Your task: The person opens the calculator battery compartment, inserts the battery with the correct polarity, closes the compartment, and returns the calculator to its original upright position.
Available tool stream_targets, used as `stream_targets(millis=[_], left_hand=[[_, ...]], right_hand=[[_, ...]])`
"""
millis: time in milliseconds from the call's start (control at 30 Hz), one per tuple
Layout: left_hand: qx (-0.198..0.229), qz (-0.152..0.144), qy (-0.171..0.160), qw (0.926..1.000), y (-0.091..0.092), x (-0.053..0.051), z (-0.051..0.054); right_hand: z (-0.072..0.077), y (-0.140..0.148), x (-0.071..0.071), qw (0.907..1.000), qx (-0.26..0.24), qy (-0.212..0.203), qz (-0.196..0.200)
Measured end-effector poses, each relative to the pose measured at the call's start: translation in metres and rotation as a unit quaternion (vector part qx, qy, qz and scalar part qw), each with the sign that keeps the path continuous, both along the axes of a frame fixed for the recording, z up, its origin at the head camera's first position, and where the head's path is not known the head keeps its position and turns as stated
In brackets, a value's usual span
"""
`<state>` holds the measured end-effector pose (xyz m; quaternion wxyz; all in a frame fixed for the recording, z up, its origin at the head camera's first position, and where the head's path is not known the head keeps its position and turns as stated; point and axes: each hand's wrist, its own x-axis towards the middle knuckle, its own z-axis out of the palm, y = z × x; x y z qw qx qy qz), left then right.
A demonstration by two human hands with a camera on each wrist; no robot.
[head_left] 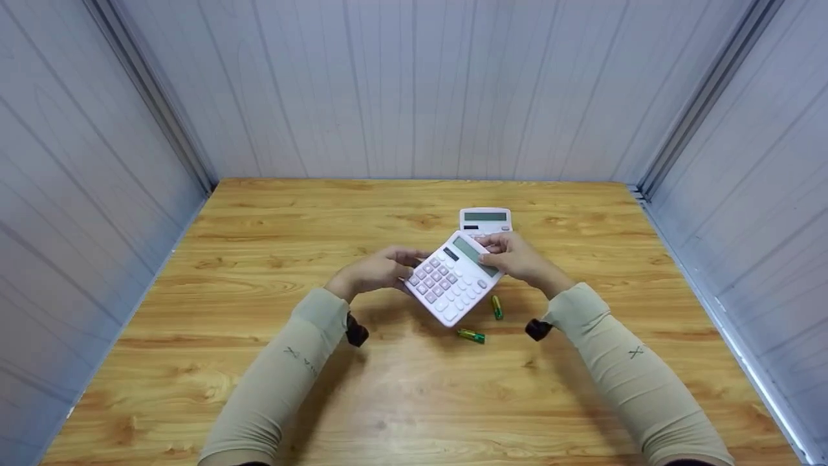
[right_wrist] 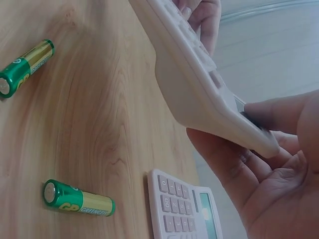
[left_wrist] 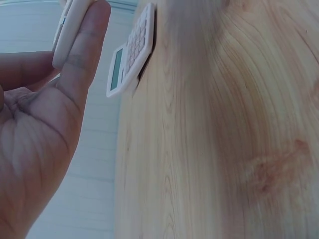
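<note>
A white calculator (head_left: 449, 285) with pinkish keys is held tilted above the table, face up, between both hands. My left hand (head_left: 381, 270) grips its lower left edge, thumb and fingers on opposite faces in the left wrist view. At the display end, my right hand (head_left: 517, 259) pinches it, thumb over the display and fingers beneath. Two green and gold batteries lie on the table near it, one battery (right_wrist: 79, 198) nearer the right hand and another battery (right_wrist: 26, 68) farther off. The underside of the held calculator is mostly hidden.
A second calculator (head_left: 485, 219) lies on the wood-grain table (head_left: 272, 220) behind the held one, which partly covers it in the head view. Pale panel walls (head_left: 414, 90) enclose the table at the back and both sides.
</note>
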<state>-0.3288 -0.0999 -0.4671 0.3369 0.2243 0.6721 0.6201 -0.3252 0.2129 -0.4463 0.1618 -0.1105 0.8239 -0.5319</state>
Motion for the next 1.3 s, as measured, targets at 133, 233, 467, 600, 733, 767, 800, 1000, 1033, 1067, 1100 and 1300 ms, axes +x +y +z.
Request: stream_targets(millis=[133,233,467,600,733,767,800,1000,1033,1067,1100,1300], left_hand=[[-0.004,0.008,-0.005,0.9999,0.001,0.0,0.001],[-0.008,0.028,0.01,0.9995,0.001,-0.001,0.002],[-0.01,0.094,0.073,0.9929,0.004,-0.002,0.001],[-0.001,0.12,0.118,0.9857,0.006,0.001,0.002],[-0.003,0.126,0.172,0.9769,0.007,0.003,0.005],[-0.006,0.125,0.184,0.9749,0.007,0.004,0.005],[-0.01,0.124,0.194,0.9731,0.007,0.004,0.006],[-0.029,0.103,0.239,0.965,0.01,0.005,0.003],[-0.032,0.098,0.249,0.9631,0.01,0.005,0.003],[-0.038,0.092,0.261,0.9601,0.011,0.006,0.002],[-0.043,0.087,0.274,0.9568,0.011,0.006,0.002],[-0.098,0.068,0.371,0.9209,0.016,0.009,0.0]], right_hand=[[0.001,0.002,0.001,0.9999,-0.006,-0.002,-0.009],[0.003,0.004,0.0,0.9996,-0.019,-0.005,-0.022],[0.007,0.01,-0.001,0.9985,-0.034,-0.013,-0.04],[0.009,0.013,-0.001,0.998,-0.035,-0.008,-0.052],[0.009,0.014,-0.001,0.9959,-0.049,-0.014,-0.074],[0.009,0.014,-0.001,0.9953,-0.053,-0.016,-0.08],[0.009,0.014,-0.001,0.9947,-0.056,-0.019,-0.084],[0.009,0.016,0.0,0.9924,-0.063,-0.034,-0.1],[0.009,0.016,0.0,0.9922,-0.064,-0.036,-0.1],[0.009,0.016,0.0,0.9921,-0.066,-0.037,-0.1],[0.008,0.017,-0.001,0.9917,-0.068,-0.039,-0.102],[0.007,0.017,-0.001,0.9902,-0.074,-0.049,-0.108]])
